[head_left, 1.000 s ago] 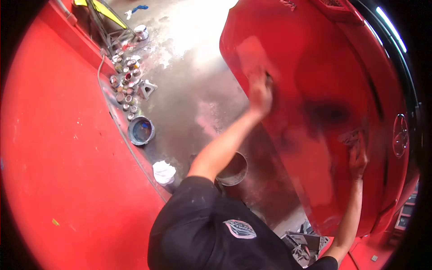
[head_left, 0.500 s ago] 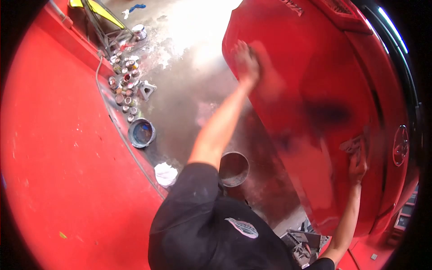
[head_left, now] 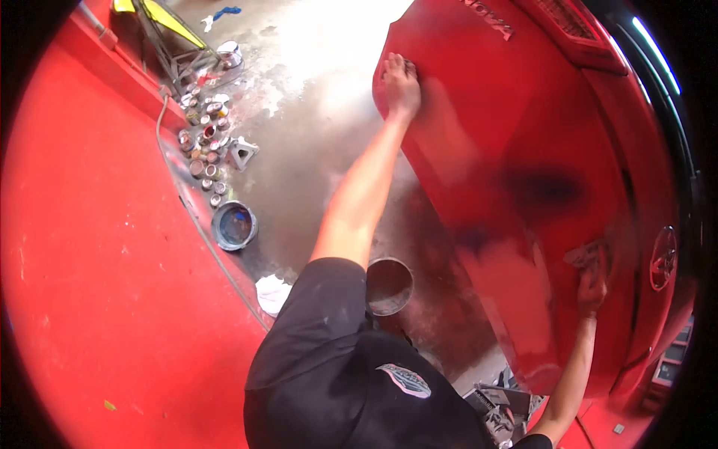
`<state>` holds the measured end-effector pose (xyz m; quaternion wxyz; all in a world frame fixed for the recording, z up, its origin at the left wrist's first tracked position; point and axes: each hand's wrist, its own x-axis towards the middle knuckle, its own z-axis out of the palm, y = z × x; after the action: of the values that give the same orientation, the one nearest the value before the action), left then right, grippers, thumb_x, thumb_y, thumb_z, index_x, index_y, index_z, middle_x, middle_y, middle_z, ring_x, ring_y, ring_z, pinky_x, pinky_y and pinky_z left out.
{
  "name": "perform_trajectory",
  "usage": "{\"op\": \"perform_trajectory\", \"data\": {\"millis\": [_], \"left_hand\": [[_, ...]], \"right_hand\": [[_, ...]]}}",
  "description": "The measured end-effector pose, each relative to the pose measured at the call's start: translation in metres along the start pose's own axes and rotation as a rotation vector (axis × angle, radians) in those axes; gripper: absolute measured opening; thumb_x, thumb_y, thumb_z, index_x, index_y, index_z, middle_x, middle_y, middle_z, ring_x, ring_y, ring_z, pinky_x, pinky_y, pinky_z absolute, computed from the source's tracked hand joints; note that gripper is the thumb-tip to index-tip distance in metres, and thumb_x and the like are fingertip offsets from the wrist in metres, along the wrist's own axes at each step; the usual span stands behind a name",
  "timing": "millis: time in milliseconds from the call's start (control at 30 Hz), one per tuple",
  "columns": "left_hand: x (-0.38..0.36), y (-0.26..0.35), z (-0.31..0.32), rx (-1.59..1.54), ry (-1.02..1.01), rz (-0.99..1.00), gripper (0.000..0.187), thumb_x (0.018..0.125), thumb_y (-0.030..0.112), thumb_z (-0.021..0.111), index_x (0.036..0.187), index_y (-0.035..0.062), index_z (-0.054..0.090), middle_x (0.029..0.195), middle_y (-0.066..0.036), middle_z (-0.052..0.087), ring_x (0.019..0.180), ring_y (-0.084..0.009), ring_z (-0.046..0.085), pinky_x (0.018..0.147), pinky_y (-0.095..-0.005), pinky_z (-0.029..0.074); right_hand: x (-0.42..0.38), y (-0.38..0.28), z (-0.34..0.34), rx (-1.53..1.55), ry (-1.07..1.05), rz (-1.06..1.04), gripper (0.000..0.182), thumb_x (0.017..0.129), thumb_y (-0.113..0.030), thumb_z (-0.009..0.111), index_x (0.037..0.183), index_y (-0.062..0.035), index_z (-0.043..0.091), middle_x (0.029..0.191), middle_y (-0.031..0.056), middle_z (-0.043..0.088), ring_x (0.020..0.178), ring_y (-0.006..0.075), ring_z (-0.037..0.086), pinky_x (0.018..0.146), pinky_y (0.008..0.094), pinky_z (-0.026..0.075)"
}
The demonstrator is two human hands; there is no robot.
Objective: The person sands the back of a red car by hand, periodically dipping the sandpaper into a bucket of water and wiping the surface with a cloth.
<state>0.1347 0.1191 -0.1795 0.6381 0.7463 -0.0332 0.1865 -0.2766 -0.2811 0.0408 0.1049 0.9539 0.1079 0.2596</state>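
Note:
A red car's rear panel, glossy in places and dull in others, fills the right side. My left hand lies on it near its left edge, fingers stretched out and a small dark patch beside the fingertips. Lower down, my right hand rests against the same panel with fingers extended, left of the round car emblem. A greyish shape beyond those fingers blends with the shiny paint. Raised chrome lettering sits at the top of the panel.
To the left stands a large red surface with a cable along its edge. On the floor are several paint cans, a dark bucket, a white cloth, a jack stand and a round bin.
My left hand has slid up and slightly left along the panel edge. My right hand stays in nearly the same place. The view has shifted a little.

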Motion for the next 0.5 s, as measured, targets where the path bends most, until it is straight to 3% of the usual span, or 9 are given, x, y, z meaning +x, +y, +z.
{"op": "perform_trajectory", "data": {"millis": [67,133,167,200,300,367,400,500], "left_hand": [[-0.001,0.015,0.004,0.082,0.060,-0.062,0.060,0.111,0.023,0.039,0.162,-0.0080,0.033,0.172,-0.030,0.024,0.161,-0.0458,0.020,0.134,-0.0518,0.012],[-0.085,0.023,0.026,0.082,0.161,0.215,0.063,0.107,0.017,0.050,0.163,-0.0073,0.032,0.172,-0.031,0.024,0.162,-0.0461,0.019,0.133,-0.0572,0.010],[-0.137,0.038,0.035,0.129,0.120,0.216,0.065,0.105,0.003,0.049,0.166,-0.0026,0.029,0.174,-0.028,0.022,0.162,-0.0465,0.018,0.133,-0.0510,0.009],[-0.180,0.061,0.033,0.065,0.061,0.241,0.066,0.105,0.000,0.050,0.167,-0.0017,0.028,0.175,-0.027,0.021,0.163,-0.0439,0.018,0.133,-0.0493,0.010],[-0.136,0.032,0.039,0.003,0.066,0.299,0.061,0.108,0.004,0.050,0.165,-0.0018,0.032,0.175,-0.026,0.021,0.162,-0.0421,0.023,0.132,-0.0495,0.017],[-0.037,0.025,0.020,-0.319,0.053,0.102,0.057,0.108,0.011,0.052,0.161,-0.0035,0.040,0.172,-0.026,0.028,0.161,-0.0441,0.024,0.130,-0.0550,0.022],[-0.007,0.020,0.020,-0.225,0.071,0.086,0.057,0.106,0.014,0.054,0.159,-0.0043,0.043,0.169,-0.027,0.035,0.160,-0.0476,0.022,0.130,-0.0603,0.021],[-0.038,0.062,0.029,-0.067,0.147,0.075,0.061,0.107,0.017,0.053,0.162,-0.0041,0.037,0.172,-0.027,0.028,0.160,-0.0479,0.022,0.130,-0.0585,0.022]], "right_hand": [[-0.002,-0.001,0.001,-0.062,-0.014,-0.001,0.049,0.102,-0.022,0.052,0.146,-0.0026,0.062,0.164,0.0264,0.042,0.155,0.0484,0.035,0.127,0.0676,0.020],[-0.001,-0.001,0.005,-0.041,-0.004,0.006,0.050,0.102,-0.024,0.052,0.147,-0.0034,0.062,0.164,0.0262,0.043,0.155,0.0480,0.035,0.126,0.0674,0.020],[-0.003,0.000,0.002,-0.008,0.000,0.016,0.051,0.102,-0.024,0.053,0.147,-0.0039,0.062,0.164,0.0260,0.043,0.155,0.0476,0.036,0.126,0.0672,0.020],[-0.006,0.005,0.003,-0.017,0.004,0.017,0.051,0.102,-0.024,0.053,0.147,-0.0039,0.062,0.164,0.0260,0.043,0.155,0.0476,0.036,0.126,0.0672,0.020],[-0.007,0.016,0.002,0.012,-0.027,0.019,0.051,0.100,-0.024,0.053,0.146,-0.0039,0.063,0.163,0.0259,0.044,0.154,0.0469,0.037,0.127,0.0671,0.020],[-0.001,0.004,0.004,-0.030,-0.070,0.061,0.052,0.100,-0.023,0.053,0.146,-0.0039,0.064,0.162,0.0257,0.045,0.154,0.0470,0.037,0.126,0.0671,0.021],[-0.001,0.000,0.004,-0.047,-0.094,0.080,0.052,0.099,-0.023,0.053,0.146,-0.0039,0.064,0.162,0.0256,0.045,0.154,0.0470,0.037,0.126,0.0672,0.021],[0.008,-0.008,0.010,0.135,-0.045,0.147,0.053,0.099,-0.025,0.054,0.147,-0.0043,0.063,0.162,0.0254,0.046,0.153,0.0468,0.038,0.127,0.0667,0.020]]}}
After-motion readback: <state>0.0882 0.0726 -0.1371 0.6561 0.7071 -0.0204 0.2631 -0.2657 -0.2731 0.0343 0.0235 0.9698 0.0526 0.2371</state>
